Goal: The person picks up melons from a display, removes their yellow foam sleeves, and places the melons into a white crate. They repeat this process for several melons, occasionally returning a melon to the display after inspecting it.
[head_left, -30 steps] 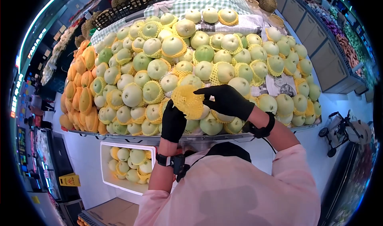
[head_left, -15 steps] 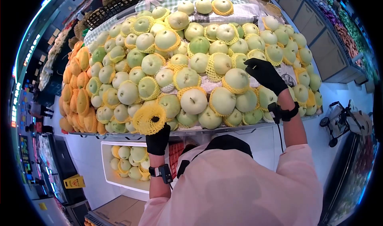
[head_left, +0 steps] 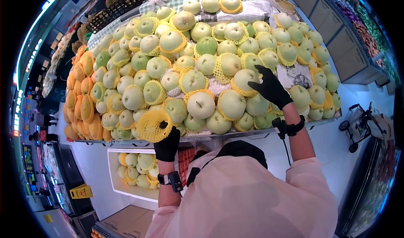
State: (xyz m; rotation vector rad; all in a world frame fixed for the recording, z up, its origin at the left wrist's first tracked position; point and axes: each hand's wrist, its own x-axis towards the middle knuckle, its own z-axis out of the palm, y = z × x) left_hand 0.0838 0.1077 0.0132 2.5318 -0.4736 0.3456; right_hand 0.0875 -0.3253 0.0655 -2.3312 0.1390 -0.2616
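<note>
Both hands wear black gloves. My left hand [head_left: 167, 145] is closed on a yellow foam net [head_left: 154, 125] at the front edge of the display, with a fingertip showing inside the net. My right hand [head_left: 271, 86] is open, thumb and fingers apart, at the right side of a pale green melon [head_left: 246, 81] that sits in a yellow net. Whether the fingers touch this melon I cannot tell. Many pale green melons, several in yellow nets, are heaped around it. Printed paper [head_left: 294, 75] shows just right of my right hand.
Orange fruit [head_left: 87, 105] is piled at the display's left end. A white foam box [head_left: 112, 170] of melons stands below the front edge, beside a red crate [head_left: 185, 162]. A folded cart [head_left: 366, 124] stands at the right, a yellow floor sign [head_left: 81, 192] at the lower left.
My right hand has moved left and down toward the netted melon, and its fingers have spread. The left hand still holds the net, which has tilted slightly.
</note>
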